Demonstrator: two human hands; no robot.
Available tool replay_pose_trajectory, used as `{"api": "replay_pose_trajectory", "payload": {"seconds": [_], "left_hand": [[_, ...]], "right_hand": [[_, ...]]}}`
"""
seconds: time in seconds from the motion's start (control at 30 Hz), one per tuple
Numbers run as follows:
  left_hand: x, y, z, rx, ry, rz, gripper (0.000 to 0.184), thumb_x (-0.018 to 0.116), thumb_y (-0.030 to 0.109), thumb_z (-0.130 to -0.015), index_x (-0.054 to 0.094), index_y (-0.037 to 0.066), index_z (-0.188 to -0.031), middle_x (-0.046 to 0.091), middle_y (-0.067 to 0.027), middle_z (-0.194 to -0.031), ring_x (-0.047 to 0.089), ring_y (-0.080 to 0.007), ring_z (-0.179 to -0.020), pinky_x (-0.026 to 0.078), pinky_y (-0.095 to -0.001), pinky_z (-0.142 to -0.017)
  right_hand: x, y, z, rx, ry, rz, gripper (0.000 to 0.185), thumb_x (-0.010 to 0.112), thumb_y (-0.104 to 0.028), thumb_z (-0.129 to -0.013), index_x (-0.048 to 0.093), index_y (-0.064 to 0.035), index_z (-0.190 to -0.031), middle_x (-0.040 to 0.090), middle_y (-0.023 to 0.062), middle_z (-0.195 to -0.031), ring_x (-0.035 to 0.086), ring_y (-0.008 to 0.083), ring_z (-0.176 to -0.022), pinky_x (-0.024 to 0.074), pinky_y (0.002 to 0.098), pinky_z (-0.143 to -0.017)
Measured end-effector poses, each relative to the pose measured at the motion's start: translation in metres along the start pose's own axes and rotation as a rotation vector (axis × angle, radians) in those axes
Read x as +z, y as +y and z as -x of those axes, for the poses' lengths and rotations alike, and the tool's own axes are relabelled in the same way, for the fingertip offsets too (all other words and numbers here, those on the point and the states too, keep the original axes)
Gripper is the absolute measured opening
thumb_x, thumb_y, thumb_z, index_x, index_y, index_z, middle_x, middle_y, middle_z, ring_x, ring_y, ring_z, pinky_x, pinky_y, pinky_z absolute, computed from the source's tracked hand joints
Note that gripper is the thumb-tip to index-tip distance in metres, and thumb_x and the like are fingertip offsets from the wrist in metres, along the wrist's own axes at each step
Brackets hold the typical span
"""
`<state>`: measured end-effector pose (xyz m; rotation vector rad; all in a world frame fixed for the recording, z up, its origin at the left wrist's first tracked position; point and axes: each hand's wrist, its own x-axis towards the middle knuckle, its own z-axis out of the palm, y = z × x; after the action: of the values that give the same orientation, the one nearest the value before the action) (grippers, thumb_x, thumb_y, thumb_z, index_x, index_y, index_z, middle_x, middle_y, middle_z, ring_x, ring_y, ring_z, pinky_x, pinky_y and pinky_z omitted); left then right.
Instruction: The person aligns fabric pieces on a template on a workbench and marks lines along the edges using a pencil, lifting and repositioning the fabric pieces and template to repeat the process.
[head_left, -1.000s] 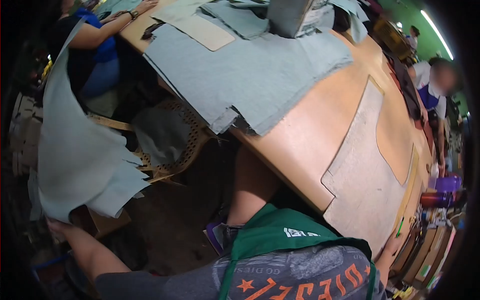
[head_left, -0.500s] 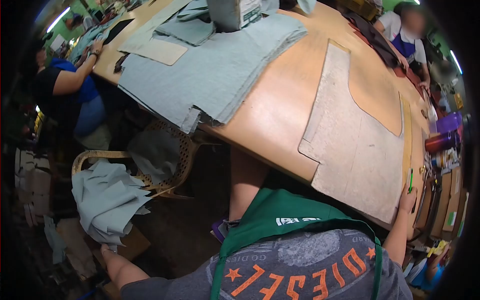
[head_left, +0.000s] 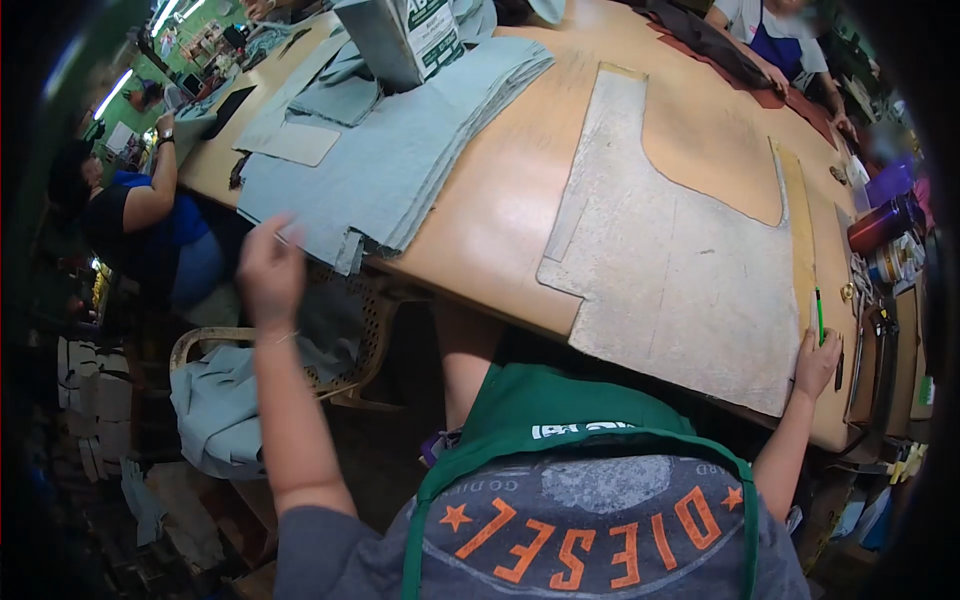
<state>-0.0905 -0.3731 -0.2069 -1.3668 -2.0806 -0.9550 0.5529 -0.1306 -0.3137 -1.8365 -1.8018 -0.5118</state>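
Note:
My left hand [head_left: 270, 272] is raised at the near left corner of a stack of pale blue-green sheets [head_left: 350, 185]. Motion smears its fingers, and I cannot tell whether it touches the sheets. A green pen [head_left: 820, 315] stands up from my right hand [head_left: 818, 362], which is closed around it at the table's right edge. Beside that hand lies a large whitish pattern board [head_left: 670, 265] with a curved cut-out. A yellowish strip [head_left: 795, 220] runs along the board's right side.
A metal can [head_left: 385, 45] stands on the stack. Below my left arm, more blue-green material [head_left: 215, 405] drapes over a chair [head_left: 370, 340]. One person [head_left: 150, 210] is at the left; another [head_left: 775, 50] handles dark red material [head_left: 745, 80]. A tumbler [head_left: 885, 225] is at right.
My left hand has risen from the material hanging on the chair to the stack's corner on the table. My right hand still holds the pen. The whole view has shifted slightly.

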Motion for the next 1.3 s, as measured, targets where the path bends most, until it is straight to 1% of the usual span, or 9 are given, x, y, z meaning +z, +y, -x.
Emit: {"api": "replay_pose_trajectory", "payload": {"seconds": [0.07,0.23,0.53,0.93,1.1,1.17,1.2,1.23,1.3], "left_hand": [[0.066,0.036,-0.023,0.283,-0.062,0.072,0.021,0.063,0.019,-0.075,0.059,0.002,-0.087,0.059,-0.0129,-0.086,0.058,-0.029,-0.08,0.047,-0.0349,-0.07],[0.143,0.092,-0.046,-0.048,-0.5,-0.388,0.024,0.058,0.028,-0.077,0.059,0.004,-0.079,0.059,-0.0138,-0.082,0.059,-0.0305,-0.079,0.048,-0.04,-0.066],[0.16,0.069,-0.044,0.043,-0.44,-0.427,0.016,0.049,0.017,-0.081,0.058,0.004,-0.078,0.057,-0.0147,-0.082,0.059,-0.0325,-0.075,0.047,-0.0436,-0.065],[0.167,0.047,-0.057,0.047,-0.53,-0.376,0.017,0.061,0.018,-0.075,0.055,0.003,-0.077,0.058,-0.0155,-0.08,0.056,-0.0343,-0.076,0.045,-0.0415,-0.067],[0.159,0.039,-0.068,-0.136,-0.696,-0.059,0.02,0.064,0.014,-0.072,0.049,0.002,-0.066,0.055,-0.01,-0.065,0.055,-0.026,-0.063,0.043,-0.0366,-0.059],[0.15,0.031,-0.065,-0.225,-0.692,0.38,0.016,0.063,0.012,-0.072,0.051,0.002,-0.074,0.056,-0.0066,-0.076,0.055,-0.019,-0.074,0.044,-0.0313,-0.065],[0.119,0.065,-0.064,-0.002,-0.564,0.749,0.022,0.062,0.013,-0.073,0.053,0.001,-0.09,0.055,-0.007,-0.091,0.052,-0.0165,-0.088,0.043,-0.0276,-0.072],[0.076,0.109,-0.051,-0.21,-0.52,1.061,0.03,0.059,0.014,-0.075,0.049,0.0,-0.101,0.052,-0.01,-0.099,0.048,-0.0169,-0.097,0.042,-0.028,-0.078],[0.041,0.15,-0.05,0.933,-1.023,1.711,0.023,0.058,0.024,-0.079,0.055,0.004,-0.09,0.055,-0.013,-0.1,0.054,-0.0255,-0.094,0.039,-0.0378,-0.083]], "right_hand": [[0.001,0.002,0.001,0.025,-0.001,-0.045,0.024,0.056,-0.02,-0.08,0.051,0.0012,-0.09,0.049,0.0188,-0.083,0.049,0.0358,-0.079,0.0396,0.0418,-0.069],[-0.011,-0.009,0.003,0.112,-0.059,-0.152,0.024,0.057,-0.018,-0.079,0.05,0.0026,-0.088,0.048,0.0177,-0.082,0.048,0.034,-0.078,0.0394,0.0405,-0.068],[-0.013,-0.015,-0.001,0.107,-0.097,-0.227,0.019,0.057,-0.014,-0.079,0.049,0.0023,-0.083,0.047,0.0158,-0.079,0.048,0.0327,-0.074,0.039,0.0394,-0.066],[-0.012,-0.016,-0.003,0.1,-0.088,-0.218,0.017,0.056,-0.013,-0.08,0.049,0.002,-0.082,0.045,0.0154,-0.077,0.047,0.0325,-0.071,0.0379,0.0393,-0.062],[-0.037,-0.067,-0.001,-0.092,-0.197,-0.306,0.011,0.056,-0.004,-0.074,0.05,-0.0005,-0.083,0.046,0.0167,-0.079,0.046,0.0338,-0.076,0.0367,0.0421,-0.067],[-0.032,-0.089,-0.001,-0.18,-0.229,-0.339,0.013,0.056,-0.001,-0.07,0.05,-0.0025,-0.082,0.046,0.0155,-0.079,0.046,0.033,-0.08,0.0384,0.0421,-0.07],[-0.026,-0.092,-0.004,-0.179,-0.222,-0.323,0.013,0.057,-0.002,-0.07,0.051,-0.0027,-0.082,0.046,0.015,-0.079,0.046,0.0325,-0.08,0.0388,0.0416,-0.07],[-0.019,-0.092,-0.003,-0.168,-0.22,-0.309,0.014,0.057,-0.003,-0.07,0.051,-0.003,-0.083,0.047,0.0146,-0.079,0.047,0.0319,-0.08,0.0392,0.0411,-0.07],[-0.013,-0.089,0.001,-0.12,-0.208,-0.323,0.015,0.059,-0.004,-0.07,0.052,-0.0032,-0.083,0.047,0.0141,-0.08,0.047,0.0315,-0.08,0.0394,0.0404,-0.07]]}}
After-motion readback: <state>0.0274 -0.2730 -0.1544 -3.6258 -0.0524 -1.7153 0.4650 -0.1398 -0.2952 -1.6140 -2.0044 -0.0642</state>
